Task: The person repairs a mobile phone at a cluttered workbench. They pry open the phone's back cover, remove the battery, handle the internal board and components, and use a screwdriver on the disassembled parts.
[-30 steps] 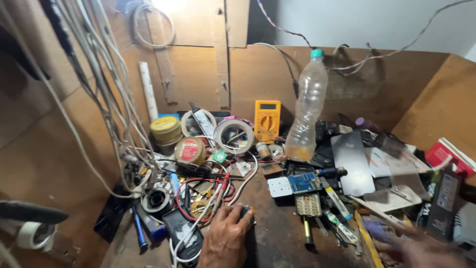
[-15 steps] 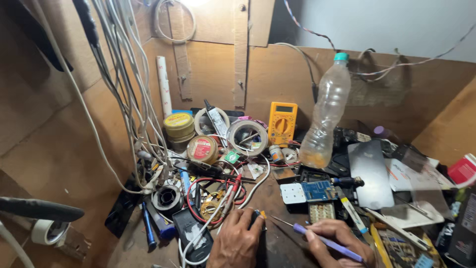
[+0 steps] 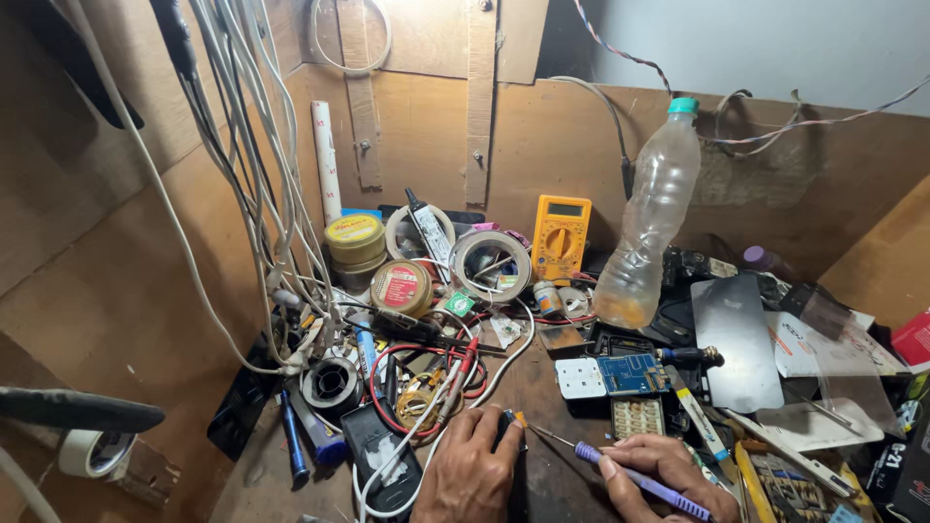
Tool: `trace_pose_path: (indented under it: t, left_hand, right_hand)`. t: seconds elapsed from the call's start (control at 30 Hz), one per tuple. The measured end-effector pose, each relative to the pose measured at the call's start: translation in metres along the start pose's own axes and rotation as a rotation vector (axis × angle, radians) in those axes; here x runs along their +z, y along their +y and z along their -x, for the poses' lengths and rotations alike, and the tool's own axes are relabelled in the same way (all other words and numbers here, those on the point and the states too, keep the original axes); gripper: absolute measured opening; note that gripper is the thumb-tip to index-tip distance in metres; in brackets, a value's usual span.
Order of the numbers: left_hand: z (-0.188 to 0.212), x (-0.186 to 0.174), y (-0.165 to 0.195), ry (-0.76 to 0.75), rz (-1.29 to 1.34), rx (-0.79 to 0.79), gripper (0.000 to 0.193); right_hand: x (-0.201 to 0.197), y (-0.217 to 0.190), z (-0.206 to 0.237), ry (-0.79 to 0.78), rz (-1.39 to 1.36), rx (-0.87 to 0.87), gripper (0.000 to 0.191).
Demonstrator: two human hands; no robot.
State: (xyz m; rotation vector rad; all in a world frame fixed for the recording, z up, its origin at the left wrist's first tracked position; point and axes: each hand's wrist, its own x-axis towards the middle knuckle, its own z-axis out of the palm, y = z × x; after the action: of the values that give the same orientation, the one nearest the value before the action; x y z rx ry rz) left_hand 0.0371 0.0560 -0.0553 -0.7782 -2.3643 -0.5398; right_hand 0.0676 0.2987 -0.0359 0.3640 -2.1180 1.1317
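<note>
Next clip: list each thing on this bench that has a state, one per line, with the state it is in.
Left hand: resting on the bench, fingers on a small dark part.
Right hand: gripping a purple screwdriver, tip toward the dark part.
Plastic bottle: upright, capped, a little yellowish liquid at the bottom.
Yellow multimeter: leaning against the back wall, display blank.
Blue circuit board: lying flat, bare.
Round tin: lid on.

Your screwdriver (image 3: 620,472) has a purple handle and thin metal shaft, lying slanted low over the desk, tip at the small dark part (image 3: 511,426) with an orange edge.
</note>
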Motion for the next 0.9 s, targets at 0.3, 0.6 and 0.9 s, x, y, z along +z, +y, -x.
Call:
trace_pose_path:
  t: [0.3, 0.6, 0.9]
  left_hand:
    - [-0.001, -0.003, 0.003, -0.076, -0.008, -0.03, 0.052]
    - [-0.005, -0.016, 0.009, -0.085, 0.058, -0.056, 0.054]
    - [-0.007, -0.019, 0.011, -0.123, 0.047, -0.062, 0.059]
  right_hand:
    - [-0.001, 0.0, 0.001, -0.008, 0.024, 0.078, 0.01]
    - [-0.003, -0.005, -0.001, -0.011, 0.018, 0.073, 0.012]
    - [-0.004, -0.014, -0.005, -0.018, 0.037, 0.113, 0.012]
